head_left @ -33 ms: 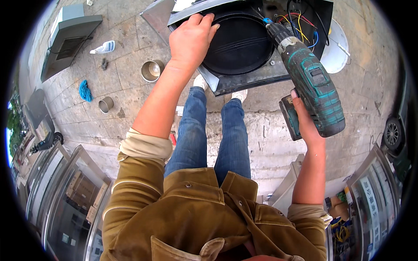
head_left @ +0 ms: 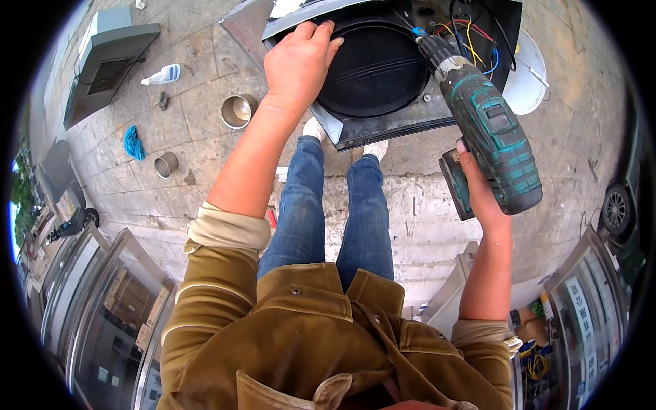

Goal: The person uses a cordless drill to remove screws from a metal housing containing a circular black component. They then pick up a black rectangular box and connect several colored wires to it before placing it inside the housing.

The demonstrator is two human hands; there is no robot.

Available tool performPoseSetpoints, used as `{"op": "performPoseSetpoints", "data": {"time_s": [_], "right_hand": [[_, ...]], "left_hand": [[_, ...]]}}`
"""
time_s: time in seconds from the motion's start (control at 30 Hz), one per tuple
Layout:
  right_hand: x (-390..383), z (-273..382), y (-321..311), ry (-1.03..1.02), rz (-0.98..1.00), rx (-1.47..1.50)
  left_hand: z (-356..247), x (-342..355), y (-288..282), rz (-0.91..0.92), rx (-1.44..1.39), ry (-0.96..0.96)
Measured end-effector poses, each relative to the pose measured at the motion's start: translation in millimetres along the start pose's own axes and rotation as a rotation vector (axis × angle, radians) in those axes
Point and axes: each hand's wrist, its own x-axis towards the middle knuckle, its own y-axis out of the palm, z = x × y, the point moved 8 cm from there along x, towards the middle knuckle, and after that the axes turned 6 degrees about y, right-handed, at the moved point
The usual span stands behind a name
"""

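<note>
A dark metal appliance housing (head_left: pixel 389 128) with a large round black cover (head_left: pixel 376 68) inside it lies in front of my feet. On its left edge rests my left hand (head_left: pixel 298 63), fingers curled over the metal rim beside the black cover. A teal-and-black cordless drill (head_left: pixel 493 123) is gripped by my right hand (head_left: pixel 482 188), mostly hidden behind the tool's body. The drill points up and left, its bit end at the housing's interior, right of the round cover. Where the tip meets the housing is too small to make out. Coloured wires (head_left: pixel 471 37) show beside the chuck.
A white bucket (head_left: pixel 529 85) stands right of the housing. On the paving to the left are two metal cups (head_left: pixel 238 111), a blue cloth (head_left: pixel 134 143), a white bottle (head_left: pixel 162 74) and a grey metal hood (head_left: pixel 116 51). Glass doors (head_left: pixel 113 307) flank me; a car wheel (head_left: pixel 617 209) shows far right.
</note>
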Motion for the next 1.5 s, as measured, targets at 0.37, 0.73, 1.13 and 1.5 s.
{"op": "performPoseSetpoints", "data": {"time_s": [0.37, 0.73, 1.13, 1.5], "right_hand": [[9.7, 8.0, -17.2, -0.087, -0.036, -0.072], [18.0, 28.6, -15.0, -0.105, 0.027, -0.051], [-26.3, -39.2, -34.9, 0.167, -0.054, 0.064], [-179.1, -155.9, -72.1, 0.391, -0.159, 0.058]], "left_hand": [[0.1, -2.1, -1.6, -0.076, 0.010, -0.036], [5.4, -3.5, -2.8, -0.102, -0.005, -0.048], [-5.9, -6.6, -1.5, -0.006, 0.023, -0.008], [-150.4, -85.2, 7.9, 0.402, -0.704, 0.198]]}}
